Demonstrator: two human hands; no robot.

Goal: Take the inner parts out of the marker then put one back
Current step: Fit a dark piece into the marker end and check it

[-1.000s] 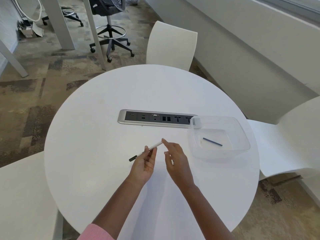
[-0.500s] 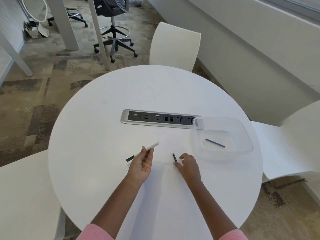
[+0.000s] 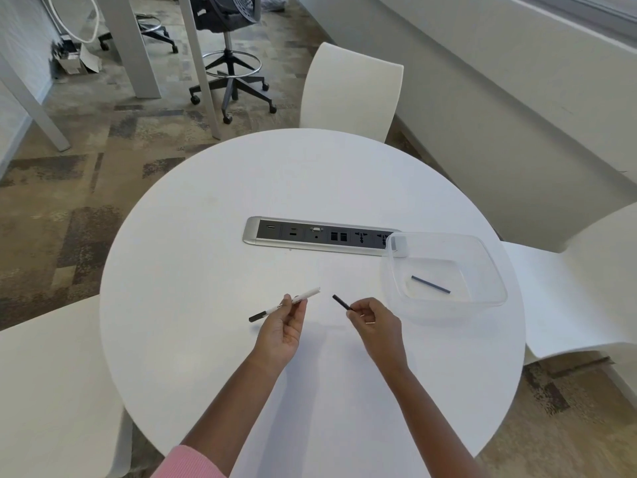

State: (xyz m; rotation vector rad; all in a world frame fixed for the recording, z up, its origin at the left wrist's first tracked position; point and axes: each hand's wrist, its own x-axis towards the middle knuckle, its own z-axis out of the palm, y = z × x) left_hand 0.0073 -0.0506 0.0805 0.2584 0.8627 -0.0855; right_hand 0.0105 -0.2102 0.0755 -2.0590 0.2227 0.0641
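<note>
1. Head view: the marker (image 3: 285, 304), a thin white tube with a black tip at its lower left end, is pinched at its middle by the fingers of the left hand (image 3: 281, 331), just above the near half of the round table (image 3: 213, 257).
2. Its open end points up and to the right, towards the short dark inner piece (image 3: 340, 302) that the right hand (image 3: 374, 322) grips between thumb and fingertips.
3. The two are near each other but apart, with a clear gap between the piece's free end and the tube's mouth.
4. The step in hand looks like putting this piece back. To do it well, I would bring both into one straight line first, then slide the piece in, not push at an angle.
5. The left hand should hold the tube steady and let the right do the moving.
6. A thin blue rod (image 3: 430, 284) lies in the clear tub (image 3: 496, 270) near the table's right edge; beyond it sits the socket strip (image 3: 319, 235).
</note>
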